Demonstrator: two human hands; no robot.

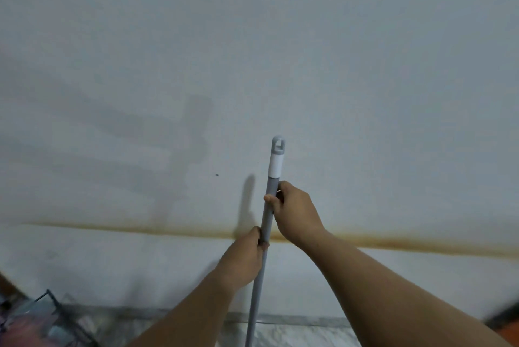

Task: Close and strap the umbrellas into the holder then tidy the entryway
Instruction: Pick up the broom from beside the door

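While no writing is legible, both hands, left hand (pixel 243 259) and right hand (pixel 295 213), clamp fingers around the grey pole (pixel 266 223)

Both arms out fwd; right hand (pixel 295 211) fisted above left hand (pixel 245 258), both clenched.

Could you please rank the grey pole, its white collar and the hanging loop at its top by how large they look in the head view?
1. grey pole, longest by far
2. white collar
3. hanging loop, only slightly smaller than the collar
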